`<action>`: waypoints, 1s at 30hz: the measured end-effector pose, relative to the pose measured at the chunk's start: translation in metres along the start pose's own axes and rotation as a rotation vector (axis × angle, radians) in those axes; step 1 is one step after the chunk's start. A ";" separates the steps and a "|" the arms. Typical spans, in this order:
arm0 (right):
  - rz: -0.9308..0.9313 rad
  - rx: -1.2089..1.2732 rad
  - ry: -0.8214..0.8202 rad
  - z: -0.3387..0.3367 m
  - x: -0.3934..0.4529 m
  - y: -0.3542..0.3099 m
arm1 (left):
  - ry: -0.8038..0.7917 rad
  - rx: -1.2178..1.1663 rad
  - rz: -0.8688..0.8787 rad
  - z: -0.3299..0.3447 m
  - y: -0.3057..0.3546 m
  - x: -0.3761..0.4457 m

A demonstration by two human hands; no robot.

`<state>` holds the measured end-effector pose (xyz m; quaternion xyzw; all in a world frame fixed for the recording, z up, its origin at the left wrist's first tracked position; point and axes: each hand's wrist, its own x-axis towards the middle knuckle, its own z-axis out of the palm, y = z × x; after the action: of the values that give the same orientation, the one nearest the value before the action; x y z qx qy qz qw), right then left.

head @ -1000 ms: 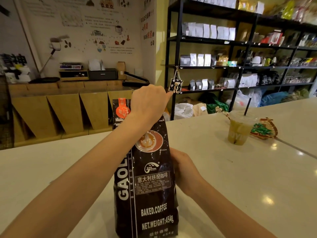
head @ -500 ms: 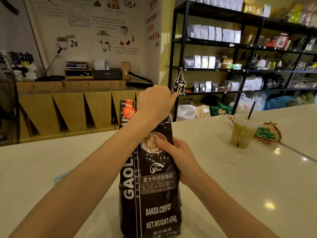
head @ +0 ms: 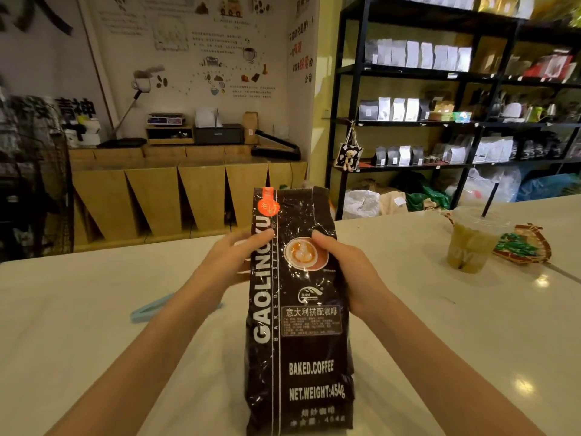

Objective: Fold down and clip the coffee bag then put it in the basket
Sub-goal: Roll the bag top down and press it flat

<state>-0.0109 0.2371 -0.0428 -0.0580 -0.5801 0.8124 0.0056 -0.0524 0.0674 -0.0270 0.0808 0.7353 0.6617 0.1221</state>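
A tall black coffee bag (head: pixel 295 350) with white lettering stands upright on the white table (head: pixel 440 341) in front of me, its top unfolded and sticking up. My left hand (head: pixel 229 262) grips its left edge at the upper part, thumb on the front. On the right edge, at the same height, my right hand (head: pixel 349 269) holds the bag with its thumb over the cup picture. A light blue clip (head: pixel 151 309) lies flat on the table to the left, partly hidden behind my left forearm. No basket is in view.
An iced drink in a plastic cup (head: pixel 471 243) with a black straw stands at the right, beside a brown and green packet (head: pixel 525 247). Black shelves (head: pixel 408 121) of bags rise behind the table. A wooden counter (head: pixel 176 196) runs along the far left.
My left hand has come down from the top of the bag to its left side, leaving the top uncovered. The right hand has slid up slightly on the right edge.
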 end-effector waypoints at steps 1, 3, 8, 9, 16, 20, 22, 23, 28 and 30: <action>-0.003 -0.005 0.022 0.001 0.001 0.001 | -0.037 -0.132 -0.043 0.000 -0.006 0.000; -0.012 0.000 0.061 0.004 0.003 0.003 | 0.003 -0.217 -0.015 0.005 -0.010 -0.002; -0.036 -0.001 0.084 0.006 0.003 0.003 | 0.147 -0.267 0.138 0.015 -0.015 -0.002; -0.030 -0.014 0.080 0.005 0.002 0.002 | 0.165 -0.260 0.175 0.016 -0.015 -0.002; -0.459 -0.253 0.046 0.002 0.004 -0.002 | 0.086 -0.209 0.371 0.011 -0.018 0.002; -0.548 -0.343 -0.023 0.000 0.006 -0.006 | 0.032 -0.174 0.365 0.009 -0.013 0.005; -0.498 -0.374 -0.056 -0.005 0.008 -0.011 | -0.027 -0.185 0.344 0.008 -0.012 0.006; -0.471 -0.389 -0.077 -0.008 0.008 -0.013 | -0.054 -0.183 0.340 0.006 -0.012 0.007; -0.438 -0.489 -0.131 -0.017 0.008 -0.022 | -0.130 -0.082 0.330 0.000 -0.008 0.010; -0.436 -0.496 -0.152 -0.018 0.008 -0.024 | -0.139 -0.036 0.337 -0.002 -0.005 0.009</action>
<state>-0.0181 0.2627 -0.0264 0.1287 -0.7578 0.6280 0.1218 -0.0615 0.0678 -0.0320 0.2463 0.6890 0.6788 0.0614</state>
